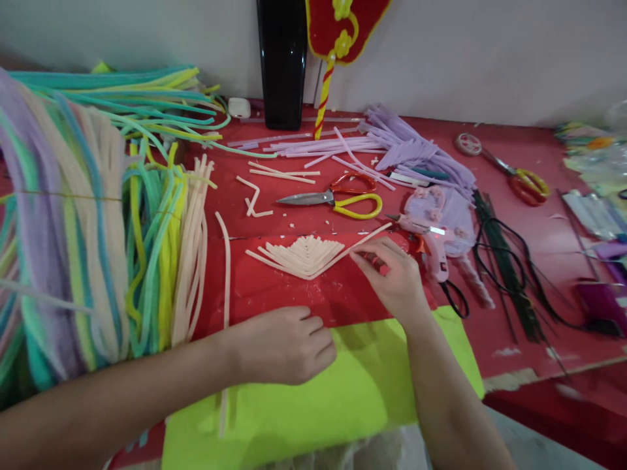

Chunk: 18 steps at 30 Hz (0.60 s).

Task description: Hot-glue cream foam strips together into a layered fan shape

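A cream fan-shaped piece point(306, 254), made of bent pipe cleaners nested in V shapes, lies flat on the red table. My right hand point(394, 277) is at its right side, with thumb and fingers pinched on the long arm of the outermost cream pipe cleaner point(369, 239). My left hand point(289, 346) rests curled over the yellow-green sheet point(362, 378), below the fan; its fingertips and palm are hidden. A single long cream pipe cleaner point(226, 274) lies to the left and passes under my left forearm.
Scissors point(337, 197) and cream offcuts lie behind the fan. A pink glue gun point(434, 241) stands by my right hand, near a lilac pipe-cleaner piece point(460, 225). Bundles of coloured pipe cleaners point(63, 228) crowd the left. More scissors point(514, 175) lie at right.
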### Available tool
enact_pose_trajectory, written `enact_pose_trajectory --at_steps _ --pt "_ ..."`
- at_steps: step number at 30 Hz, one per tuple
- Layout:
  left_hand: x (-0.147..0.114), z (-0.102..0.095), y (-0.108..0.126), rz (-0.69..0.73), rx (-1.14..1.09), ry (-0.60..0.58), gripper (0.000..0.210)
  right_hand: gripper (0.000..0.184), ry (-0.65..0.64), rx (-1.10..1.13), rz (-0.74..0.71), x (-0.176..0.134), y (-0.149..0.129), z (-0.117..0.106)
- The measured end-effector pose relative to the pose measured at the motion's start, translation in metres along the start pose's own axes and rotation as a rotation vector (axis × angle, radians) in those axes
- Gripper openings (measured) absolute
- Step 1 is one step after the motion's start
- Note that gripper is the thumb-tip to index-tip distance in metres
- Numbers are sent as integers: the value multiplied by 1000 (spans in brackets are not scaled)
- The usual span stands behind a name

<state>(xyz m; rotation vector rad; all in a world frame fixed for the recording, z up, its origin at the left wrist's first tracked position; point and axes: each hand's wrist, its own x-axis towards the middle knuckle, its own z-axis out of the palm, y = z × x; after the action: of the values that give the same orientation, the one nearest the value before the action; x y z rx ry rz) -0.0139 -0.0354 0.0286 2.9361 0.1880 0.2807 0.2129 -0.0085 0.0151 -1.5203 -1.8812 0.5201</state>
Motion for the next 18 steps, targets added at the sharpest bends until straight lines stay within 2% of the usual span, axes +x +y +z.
enact_pose_trajectory --at_steps 8,12,18 --pt "-1 3 1 10 16 -11 4 14 -279 56 -129 -9 -16 18" --pt "0 3 2 7 14 -18 6 16 -315 38 -123 -10 -18 25" --pt "-1 5 2 1 22 -12 5 15 -304 19 -158 -11 -16 30"
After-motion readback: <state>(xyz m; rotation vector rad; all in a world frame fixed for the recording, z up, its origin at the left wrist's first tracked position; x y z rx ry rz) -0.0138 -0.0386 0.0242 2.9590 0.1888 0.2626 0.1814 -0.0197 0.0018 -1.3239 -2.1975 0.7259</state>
